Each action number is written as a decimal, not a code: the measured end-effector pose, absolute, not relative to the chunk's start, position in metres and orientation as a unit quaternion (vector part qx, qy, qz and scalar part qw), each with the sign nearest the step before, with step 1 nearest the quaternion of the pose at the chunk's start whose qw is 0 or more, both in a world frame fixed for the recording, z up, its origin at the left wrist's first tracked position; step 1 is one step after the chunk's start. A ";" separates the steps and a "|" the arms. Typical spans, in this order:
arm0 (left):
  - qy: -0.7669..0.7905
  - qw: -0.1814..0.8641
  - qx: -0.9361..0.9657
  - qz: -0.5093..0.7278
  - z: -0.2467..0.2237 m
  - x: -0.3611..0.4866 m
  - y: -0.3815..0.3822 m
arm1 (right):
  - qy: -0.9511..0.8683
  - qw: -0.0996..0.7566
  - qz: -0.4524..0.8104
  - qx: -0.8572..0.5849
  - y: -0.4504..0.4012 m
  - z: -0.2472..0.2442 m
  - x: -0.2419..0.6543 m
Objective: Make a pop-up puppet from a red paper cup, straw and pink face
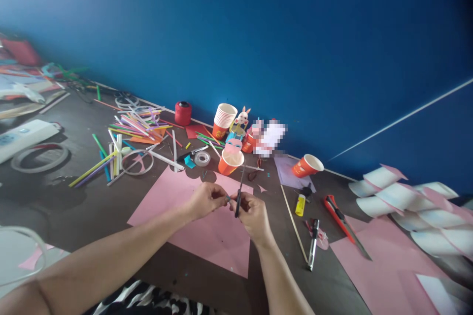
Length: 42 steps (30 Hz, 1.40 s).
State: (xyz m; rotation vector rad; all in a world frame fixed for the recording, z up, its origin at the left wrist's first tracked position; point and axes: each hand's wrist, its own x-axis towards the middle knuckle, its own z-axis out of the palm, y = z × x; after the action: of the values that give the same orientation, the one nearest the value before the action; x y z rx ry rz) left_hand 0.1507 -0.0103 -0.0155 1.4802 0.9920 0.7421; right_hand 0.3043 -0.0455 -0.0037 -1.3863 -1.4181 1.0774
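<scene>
Deep blue wall (258, 34), dark table (92, 206)

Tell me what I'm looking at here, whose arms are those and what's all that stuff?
The arms belong to a person wearing a camera on their head, so you see what they see, looking down at a dark table. The left hand and right hand meet over a pink paper sheet. The right hand holds a thin dark tool, probably scissors, pointing up. The left fingers pinch something tiny; I cannot tell what. Around them lie colourful straws, orange paper cups, a tape roll, a red spool, a red utility knife and curled paper pieces.
</scene>
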 end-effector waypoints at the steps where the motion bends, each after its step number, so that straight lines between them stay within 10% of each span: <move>1: 0.424 0.552 0.644 0.316 -0.016 0.151 -0.011 | -0.575 0.428 0.426 -0.553 -0.045 -0.004 0.304; 11: 0.432 0.477 0.698 0.313 -0.017 0.151 -0.013 | -0.627 0.389 0.377 -0.560 -0.048 -0.003 0.307; 29: 0.379 0.697 0.470 0.387 -0.015 0.159 -0.017 | -0.440 0.517 0.495 -0.542 -0.046 -0.010 0.295; 42: 0.397 0.725 0.381 0.414 -0.009 0.152 -0.009 | -0.527 0.400 0.505 -0.554 -0.047 0.000 0.301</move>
State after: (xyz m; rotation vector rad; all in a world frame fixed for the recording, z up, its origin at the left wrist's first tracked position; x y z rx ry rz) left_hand 0.1515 -0.0093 -0.0090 0.8414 0.8758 0.9132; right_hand 0.3014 -0.0465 0.0004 -1.4027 -1.3344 1.2770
